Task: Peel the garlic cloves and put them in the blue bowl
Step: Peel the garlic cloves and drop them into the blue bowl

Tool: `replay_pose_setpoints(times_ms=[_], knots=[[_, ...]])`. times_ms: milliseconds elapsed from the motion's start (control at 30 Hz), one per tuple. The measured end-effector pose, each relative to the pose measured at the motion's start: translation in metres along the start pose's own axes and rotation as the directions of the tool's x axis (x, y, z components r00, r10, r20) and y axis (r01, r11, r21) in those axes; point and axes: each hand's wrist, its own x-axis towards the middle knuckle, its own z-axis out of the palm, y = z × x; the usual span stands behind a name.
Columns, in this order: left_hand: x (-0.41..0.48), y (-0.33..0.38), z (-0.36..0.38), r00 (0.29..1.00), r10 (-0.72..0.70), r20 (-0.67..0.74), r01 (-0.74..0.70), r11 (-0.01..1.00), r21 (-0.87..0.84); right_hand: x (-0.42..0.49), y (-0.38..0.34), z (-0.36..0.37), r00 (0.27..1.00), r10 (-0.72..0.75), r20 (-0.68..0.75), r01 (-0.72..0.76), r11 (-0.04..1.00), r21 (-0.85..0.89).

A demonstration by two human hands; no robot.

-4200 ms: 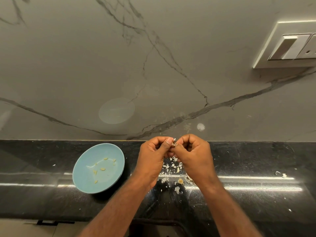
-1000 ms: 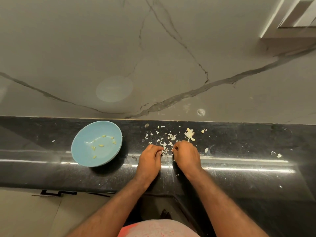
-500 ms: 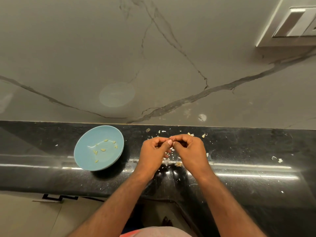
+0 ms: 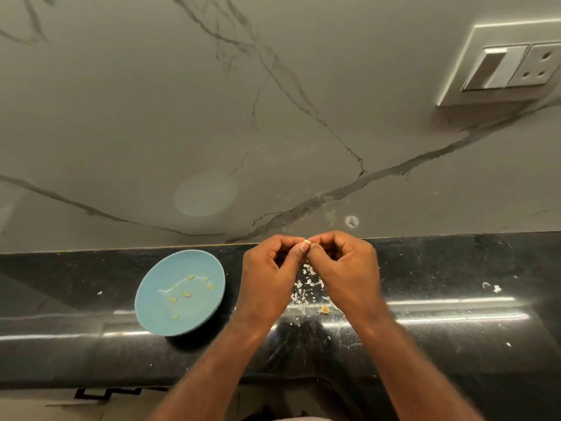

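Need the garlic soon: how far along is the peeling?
Done: several peeled cloves lie in the blue bowl; skin scraps litter the countertop. In hand: left hand and right hand pinch one garlic clove. Left: finishing it and dropping it in; other unpeeled cloves aren't clearly visible.

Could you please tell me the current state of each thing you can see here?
left hand, pinches the garlic clove.
right hand, pinches the garlic clove too.
garlic clove, held above the counter between both hands.
blue bowl, upright on the counter, left of the hands.
peeled cloves, several lying loose in the blue bowl.
garlic skins, scattered on the counter under the hands.
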Motion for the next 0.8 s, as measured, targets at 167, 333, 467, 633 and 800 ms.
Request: replay_pose_setpoints(times_ms=[167, 333, 467, 633, 800], knots=[[0.003, 0.0, -0.005, 1.0, 0.019, 0.001, -0.019, 1.0, -0.009, -0.001, -0.005, 0.007, 0.999, 0.007, -0.042, -0.01, 0.998, -0.056], [0.008, 0.003, -0.014, 0.999, 0.028, 0.027, -0.029, 1.0, 0.005, 0.001, -0.01, 0.017, 0.998, 0.006, -0.067, -0.011, 0.997, -0.073], [0.01, 0.006, -0.021, 0.998, 0.026, 0.056, -0.026, 1.0, -0.008, -0.001, -0.013, 0.025, 0.994, 0.008, -0.106, -0.013, 0.999, -0.048], [0.018, 0.01, -0.025, 0.996, -0.048, 0.08, 0.06, 0.986, -0.159, 0.002, -0.017, 0.025, 0.995, 0.056, -0.089, -0.05, 0.997, 0.064], [0.021, 0.009, -0.022, 0.996, -0.081, 0.021, 0.084, 0.971, -0.224, 0.004, -0.015, 0.021, 0.993, 0.105, -0.062, -0.1, 0.992, 0.075]])
